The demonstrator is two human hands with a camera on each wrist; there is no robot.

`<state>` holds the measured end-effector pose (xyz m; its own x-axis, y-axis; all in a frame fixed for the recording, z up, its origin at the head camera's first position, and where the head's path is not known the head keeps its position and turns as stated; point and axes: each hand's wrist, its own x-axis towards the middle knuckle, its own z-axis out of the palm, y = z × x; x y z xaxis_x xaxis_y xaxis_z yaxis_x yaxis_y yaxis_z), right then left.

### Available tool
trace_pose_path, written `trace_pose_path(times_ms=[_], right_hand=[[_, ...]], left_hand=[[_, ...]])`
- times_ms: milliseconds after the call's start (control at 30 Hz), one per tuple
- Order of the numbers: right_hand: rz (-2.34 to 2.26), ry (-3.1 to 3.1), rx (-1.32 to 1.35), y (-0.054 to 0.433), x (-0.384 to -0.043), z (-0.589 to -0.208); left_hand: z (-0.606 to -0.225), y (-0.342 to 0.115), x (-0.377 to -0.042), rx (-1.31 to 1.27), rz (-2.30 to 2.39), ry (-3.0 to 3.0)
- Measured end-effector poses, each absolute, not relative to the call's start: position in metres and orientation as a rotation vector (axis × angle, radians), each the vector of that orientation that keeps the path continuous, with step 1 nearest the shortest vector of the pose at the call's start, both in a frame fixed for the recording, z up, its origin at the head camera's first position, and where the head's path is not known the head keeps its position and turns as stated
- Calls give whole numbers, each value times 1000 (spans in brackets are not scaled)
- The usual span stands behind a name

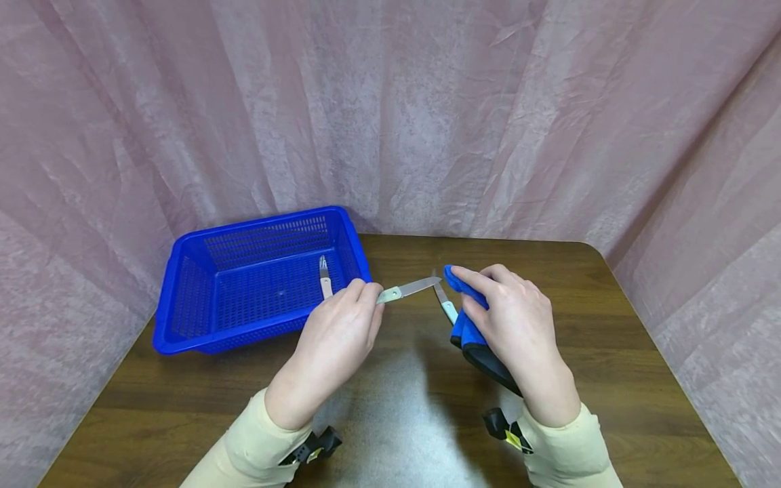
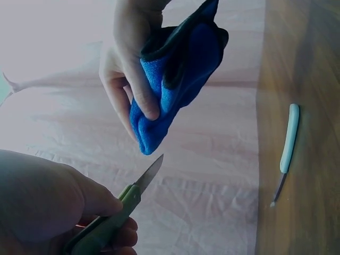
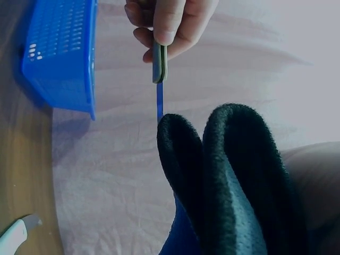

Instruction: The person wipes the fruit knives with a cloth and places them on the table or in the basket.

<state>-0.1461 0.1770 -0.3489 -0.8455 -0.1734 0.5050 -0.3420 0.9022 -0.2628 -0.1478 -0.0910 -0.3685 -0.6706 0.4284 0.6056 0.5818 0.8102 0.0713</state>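
Note:
My left hand (image 1: 338, 339) grips a folding knife (image 1: 391, 294) by its pale green handle. Its blade is out and points toward my right hand (image 1: 515, 318). In that right hand is a bunched blue cloth (image 1: 468, 298) with black edging, pinched between thumb and fingers. A small gap separates the blade tip from the cloth (image 2: 151, 122) in the left wrist view. Below the cloth, a second knife (image 1: 449, 310) with a pale mint handle lies on the table; the cloth partly covers it in the head view.
A blue plastic basket (image 1: 262, 339) with slotted walls stands at the left of the wooden table (image 1: 396, 407). Inside it lies a small utensil (image 1: 326, 285) with a pinkish handle and metal end. A pink curtain (image 1: 390, 122) hangs behind the table and along its sides.

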Motion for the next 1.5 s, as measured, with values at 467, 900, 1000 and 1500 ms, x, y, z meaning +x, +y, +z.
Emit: trace_pose_path(times_ms=[467, 900, 1000, 1500], right_hand=[[473, -2569, 383, 176, -146, -349], [474, -2548, 399, 176, -146, -350], [474, -2547, 408, 176, -146, -350], [493, -2529, 427, 174, -144, -349]], left_hand=[[-369, -91, -148, -769, -296, -2415], [-371, -90, -149, -747, -288, -2444], [-371, -90, -149, -742, -294, -2455], [-372, -89, -149, -741, -320, -2458]])
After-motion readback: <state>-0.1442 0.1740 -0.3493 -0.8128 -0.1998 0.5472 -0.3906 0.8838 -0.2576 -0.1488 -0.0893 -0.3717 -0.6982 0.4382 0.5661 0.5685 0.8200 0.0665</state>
